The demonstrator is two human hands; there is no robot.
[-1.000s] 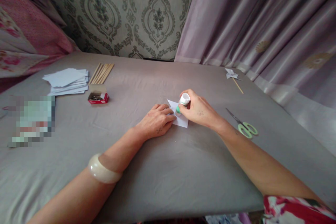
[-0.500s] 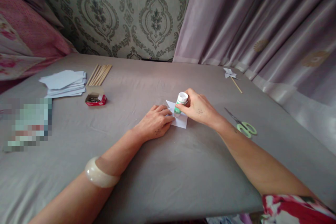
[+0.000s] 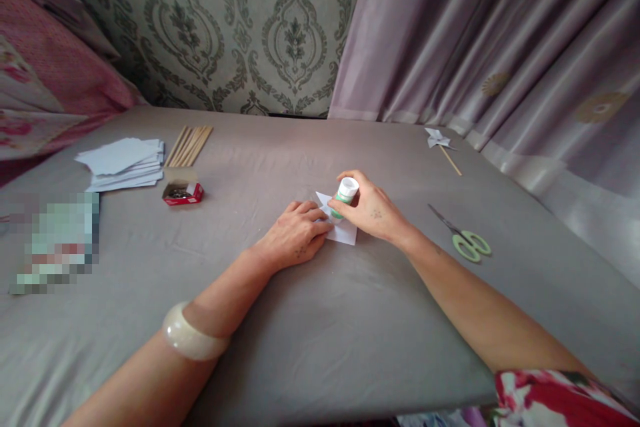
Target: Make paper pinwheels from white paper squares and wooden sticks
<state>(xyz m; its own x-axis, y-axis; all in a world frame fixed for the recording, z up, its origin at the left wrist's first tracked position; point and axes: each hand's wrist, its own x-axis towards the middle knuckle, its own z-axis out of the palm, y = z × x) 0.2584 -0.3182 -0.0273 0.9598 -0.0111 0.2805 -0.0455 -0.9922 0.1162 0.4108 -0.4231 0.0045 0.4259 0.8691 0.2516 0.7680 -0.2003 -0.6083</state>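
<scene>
A small piece of white folded paper (image 3: pixel 343 234) lies on the cloth-covered table. My left hand (image 3: pixel 300 232) presses its left side down, the fingers bent and close together over the edge. My right hand (image 3: pixel 373 208) is closed round a green-and-white glue stick (image 3: pixel 345 199), thumb in front and fingers behind. The stick stands slightly tilted, white end up, its lower end on the paper. Part of the paper is hidden under my fingers and the stick.
Scissors with green handles (image 3: pixel 470 244) lie to the right, and a paper pinwheel (image 3: pixel 438 139) lies at the far right. On the left are stacked paper sheets (image 3: pixel 123 163), several wooden sticks (image 3: pixel 190 145), a small red box of metal bits (image 3: pixel 183 193) and a blurred-out packet (image 3: pixel 60 237).
My right hand and the glue stick have shifted slightly over the paper. My left hand keeps its place on the sheet.
</scene>
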